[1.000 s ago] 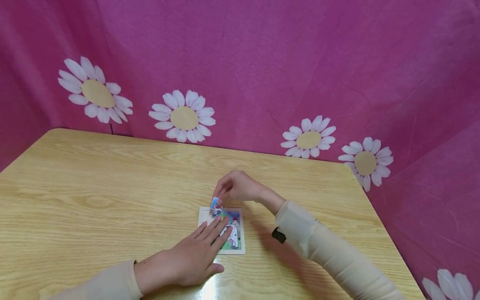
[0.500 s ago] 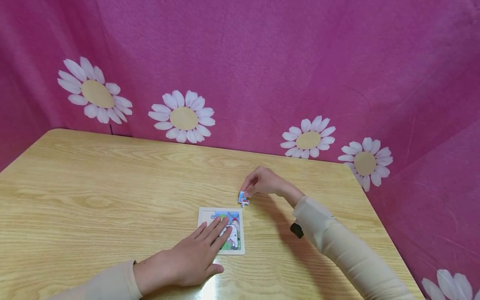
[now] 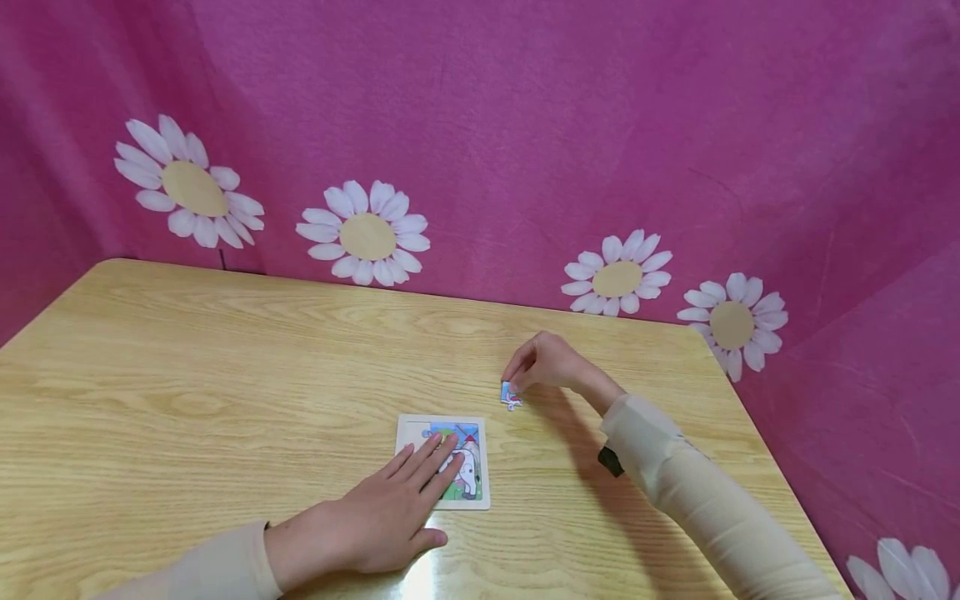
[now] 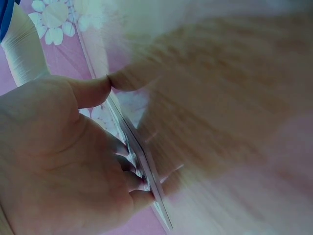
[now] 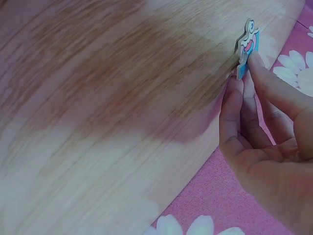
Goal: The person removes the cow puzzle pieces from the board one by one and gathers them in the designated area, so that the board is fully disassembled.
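A small square jigsaw puzzle (image 3: 469, 467) in a pale frame lies on the table, printed with a white animal, grass and blue sky. Its upper left corner shows bare pale backing. My left hand (image 3: 386, 508) rests across the puzzle with straight fingers, covering its lower left part. Beyond the puzzle and to its right, my right hand (image 3: 551, 364) pinches a puzzle piece (image 3: 512, 396) between thumb and fingers. In the right wrist view this blue, white and red piece (image 5: 248, 46) stands tilted at the fingertips, close to the tabletop.
The wood-grain table (image 3: 225, 400) stretches left and behind the puzzle. A pink curtain (image 3: 480, 150) with white daisies hangs along the table's back and right edges.
My right hand has carried the pinched puzzle piece from above the puzzle's upper left corner out to the right. My left hand has stayed on the puzzle.
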Tool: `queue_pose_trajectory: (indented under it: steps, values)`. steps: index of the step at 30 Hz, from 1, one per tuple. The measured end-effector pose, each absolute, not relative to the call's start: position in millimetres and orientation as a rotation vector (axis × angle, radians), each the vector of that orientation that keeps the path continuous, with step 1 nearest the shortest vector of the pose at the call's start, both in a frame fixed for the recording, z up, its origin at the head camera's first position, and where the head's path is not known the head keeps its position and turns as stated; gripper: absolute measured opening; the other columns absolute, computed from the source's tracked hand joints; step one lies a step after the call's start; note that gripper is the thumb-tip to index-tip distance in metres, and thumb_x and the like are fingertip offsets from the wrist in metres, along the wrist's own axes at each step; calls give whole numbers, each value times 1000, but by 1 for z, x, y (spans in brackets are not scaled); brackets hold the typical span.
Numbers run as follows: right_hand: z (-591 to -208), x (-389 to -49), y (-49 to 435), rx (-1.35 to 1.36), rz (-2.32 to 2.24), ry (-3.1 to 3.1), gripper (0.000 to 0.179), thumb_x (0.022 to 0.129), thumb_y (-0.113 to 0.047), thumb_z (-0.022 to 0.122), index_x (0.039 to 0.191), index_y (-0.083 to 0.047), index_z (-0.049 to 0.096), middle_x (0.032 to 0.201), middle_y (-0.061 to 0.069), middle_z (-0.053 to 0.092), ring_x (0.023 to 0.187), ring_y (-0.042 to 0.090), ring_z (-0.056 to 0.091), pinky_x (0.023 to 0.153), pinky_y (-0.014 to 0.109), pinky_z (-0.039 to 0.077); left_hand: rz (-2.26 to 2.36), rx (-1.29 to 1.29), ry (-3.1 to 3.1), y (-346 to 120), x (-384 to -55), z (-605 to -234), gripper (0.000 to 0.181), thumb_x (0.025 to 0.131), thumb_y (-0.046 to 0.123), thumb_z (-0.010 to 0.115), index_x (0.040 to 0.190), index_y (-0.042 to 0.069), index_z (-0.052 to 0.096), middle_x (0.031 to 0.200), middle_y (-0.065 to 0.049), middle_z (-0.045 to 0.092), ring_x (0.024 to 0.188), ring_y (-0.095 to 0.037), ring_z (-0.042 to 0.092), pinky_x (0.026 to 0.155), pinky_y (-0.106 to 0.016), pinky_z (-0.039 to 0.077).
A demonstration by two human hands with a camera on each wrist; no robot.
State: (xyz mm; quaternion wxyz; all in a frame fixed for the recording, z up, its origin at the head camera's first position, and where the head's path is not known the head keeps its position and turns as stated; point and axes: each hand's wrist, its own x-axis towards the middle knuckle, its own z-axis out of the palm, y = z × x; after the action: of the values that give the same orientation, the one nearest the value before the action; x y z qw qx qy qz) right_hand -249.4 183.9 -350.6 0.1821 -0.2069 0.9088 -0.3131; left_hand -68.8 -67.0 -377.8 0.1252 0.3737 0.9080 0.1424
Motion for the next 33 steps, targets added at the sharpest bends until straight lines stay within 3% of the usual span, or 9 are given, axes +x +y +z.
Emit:
queue_pose_trajectory:
  steps: [20,33]
  values:
    - [-354,-247,190,-633,-944,2546,8,78,4,80,84,3,76,77,6,72,68,10,64,65,24,52,347,1086,2664,-66,-68,-377,73,101,43,49,156,4,20,163,-14,7,149,-29,5,117,-48,15]
    - [-347,-221,175,-757,-1075,2417,9,80,1,78,88,4,74,80,8,73,70,8,65,65,25,54,412,1128,2630,-65,-69,-380,73,101,45,46,156,5,19,163,-15,5,149,-31,4,117,-51,13]
